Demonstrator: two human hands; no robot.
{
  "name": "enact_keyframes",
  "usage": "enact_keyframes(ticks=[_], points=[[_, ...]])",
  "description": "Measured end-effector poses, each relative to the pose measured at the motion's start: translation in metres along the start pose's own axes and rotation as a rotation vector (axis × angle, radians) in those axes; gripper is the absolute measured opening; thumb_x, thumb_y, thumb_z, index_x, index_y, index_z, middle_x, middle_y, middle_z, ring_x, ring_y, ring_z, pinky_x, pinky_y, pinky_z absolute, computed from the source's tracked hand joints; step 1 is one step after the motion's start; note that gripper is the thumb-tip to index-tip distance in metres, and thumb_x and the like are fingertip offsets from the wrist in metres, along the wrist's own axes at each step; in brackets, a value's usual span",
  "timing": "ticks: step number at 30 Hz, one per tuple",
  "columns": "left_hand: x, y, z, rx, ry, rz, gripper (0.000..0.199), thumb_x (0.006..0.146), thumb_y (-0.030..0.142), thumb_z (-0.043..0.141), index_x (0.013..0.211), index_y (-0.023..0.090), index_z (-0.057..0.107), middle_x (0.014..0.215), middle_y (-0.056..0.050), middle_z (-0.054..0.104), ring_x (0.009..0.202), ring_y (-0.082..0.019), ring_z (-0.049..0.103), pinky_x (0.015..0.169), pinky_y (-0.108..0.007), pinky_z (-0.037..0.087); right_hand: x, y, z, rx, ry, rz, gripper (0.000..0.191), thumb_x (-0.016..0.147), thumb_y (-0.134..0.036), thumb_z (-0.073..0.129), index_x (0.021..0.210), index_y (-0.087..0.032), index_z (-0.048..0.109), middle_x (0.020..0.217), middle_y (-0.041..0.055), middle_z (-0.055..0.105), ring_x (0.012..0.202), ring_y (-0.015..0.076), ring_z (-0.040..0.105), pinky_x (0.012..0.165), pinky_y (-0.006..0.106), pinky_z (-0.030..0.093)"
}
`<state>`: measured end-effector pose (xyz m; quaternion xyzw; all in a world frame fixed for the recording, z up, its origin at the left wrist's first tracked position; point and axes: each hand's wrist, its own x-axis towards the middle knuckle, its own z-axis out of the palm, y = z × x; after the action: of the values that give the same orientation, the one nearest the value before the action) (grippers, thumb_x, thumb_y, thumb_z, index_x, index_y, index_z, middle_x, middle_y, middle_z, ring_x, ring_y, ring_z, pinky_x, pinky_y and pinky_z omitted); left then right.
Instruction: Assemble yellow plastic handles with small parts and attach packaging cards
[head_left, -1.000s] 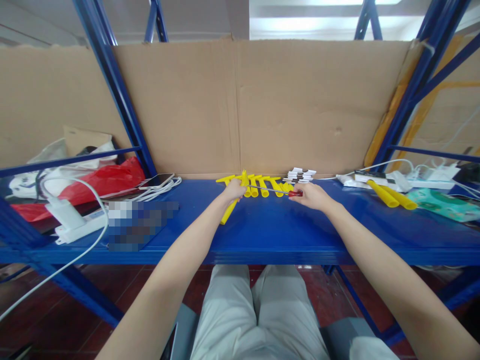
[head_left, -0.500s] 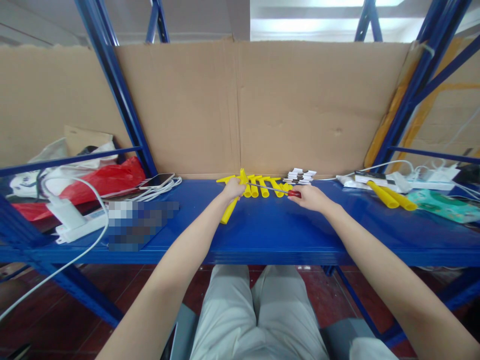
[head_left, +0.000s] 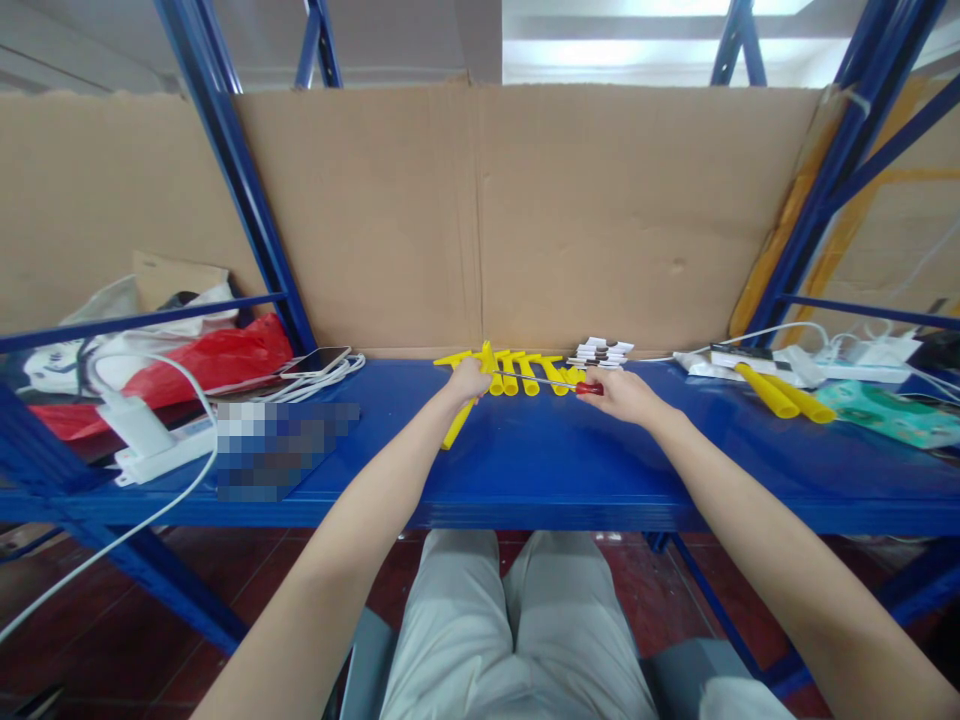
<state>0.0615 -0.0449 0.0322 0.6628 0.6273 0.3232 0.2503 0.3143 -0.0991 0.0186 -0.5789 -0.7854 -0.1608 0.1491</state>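
My left hand (head_left: 469, 382) is closed around a yellow plastic tube-like piece (head_left: 457, 424). One end of it sticks up above the fingers and the other slants down towards the blue shelf. A screwdriver (head_left: 589, 388) with a dark red handle is gripped in my right hand (head_left: 624, 396). Its thin metal shaft runs level to the left and reaches the yellow piece at my left hand; the tip itself I cannot make out. Just behind lie several similar yellow pieces (head_left: 529, 384) in a row. Close to my right hand is a stack of small white-and-black items (head_left: 600, 352).
Two yellow tubes (head_left: 784, 396) lie on the right beside a green packet (head_left: 889, 412) and a white power strip (head_left: 870, 368). On the left are a red bag (head_left: 202, 355), a phone (head_left: 319, 361), white cables and a white plug (head_left: 135, 425). A cardboard panel (head_left: 600, 220) stands behind.
Both hands keep their places and grips. The whole view has shifted very slightly; nothing else visibly differs.
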Motion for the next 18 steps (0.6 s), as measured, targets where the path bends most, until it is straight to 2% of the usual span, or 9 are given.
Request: enact_keyframes(ticks=[9,15,18], points=[[0.000,0.001,-0.002,-0.039,0.010,-0.008,0.020,0.074,0.001,0.053,0.060,0.015,0.056,0.033,0.005,0.037,0.035,-0.012,0.044,0.044,-0.022,0.034,-0.003,-0.014,-0.009,-0.081,-0.003,0.060,0.020,0.087,-0.035,0.050,0.099,-0.020,0.057,0.088,0.0084,0.071,0.076,0.0224,0.065,0.057,0.027,0.035],[-0.005,0.005,-0.007,-0.072,0.007,-0.021,0.017,0.075,0.001,0.053,0.064,0.014,0.058,0.034,0.005,0.040,0.034,-0.011,0.042,0.045,-0.022,0.035,-0.003,-0.022,-0.011,-0.054,-0.037,0.015,0.025,0.094,-0.031,0.042,0.104,-0.015,0.057,0.109,0.0141,0.068,0.098,0.0235,0.063,0.074,0.029,0.043],[-0.005,0.005,-0.007,-0.073,0.009,-0.027,0.018,0.074,0.000,0.052,0.064,0.013,0.058,0.033,0.006,0.038,0.033,-0.010,0.040,0.043,-0.022,0.034,-0.002,-0.022,-0.011,-0.055,-0.022,0.005,0.025,0.095,-0.029,0.040,0.103,-0.014,0.059,0.111,0.0156,0.066,0.102,0.0240,0.061,0.079,0.030,0.043]])
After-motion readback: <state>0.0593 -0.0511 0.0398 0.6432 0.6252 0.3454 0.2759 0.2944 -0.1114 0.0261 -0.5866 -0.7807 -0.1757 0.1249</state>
